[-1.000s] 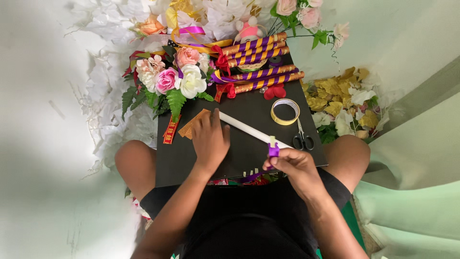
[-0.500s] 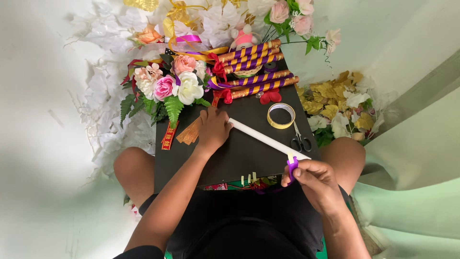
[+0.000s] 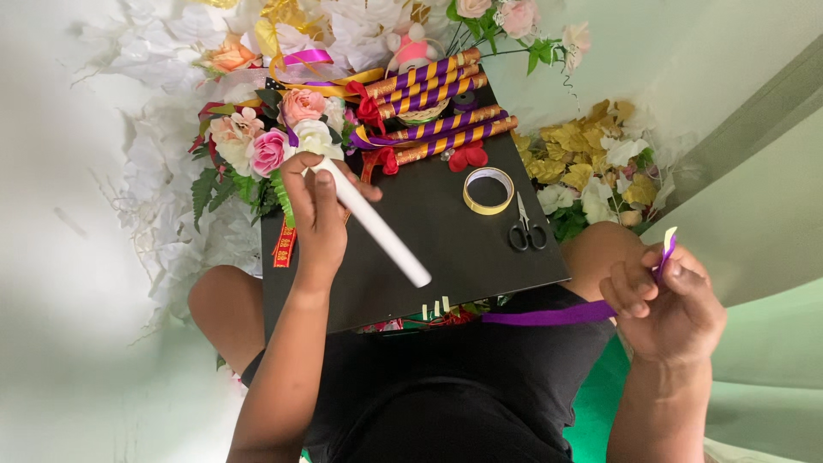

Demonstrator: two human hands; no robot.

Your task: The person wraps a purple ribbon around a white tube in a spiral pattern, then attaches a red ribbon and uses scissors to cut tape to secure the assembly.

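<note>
My left hand (image 3: 315, 214) grips the upper end of a white paper roll (image 3: 381, 230), which slants down to the right over a black board (image 3: 467, 257) on my lap. My right hand (image 3: 664, 302) is off the board's right edge, at my right knee. Its fingers pinch the end of a purple ribbon (image 3: 549, 316), which runs left from the hand along the board's near edge. The ribbon's tip sticks up above my fingers.
A roll of yellow tape (image 3: 488, 190) and small black scissors (image 3: 525, 230) lie on the board's right part. Several sticks wrapped in purple and gold (image 3: 433, 111) lie at its far edge. Artificial flowers (image 3: 266, 141) and gold leaves (image 3: 583, 163) surround the board.
My left hand has lifted the white roll by its far end and pulled it left. My right hand has drawn the purple ribbon out to the right, off the board.
</note>
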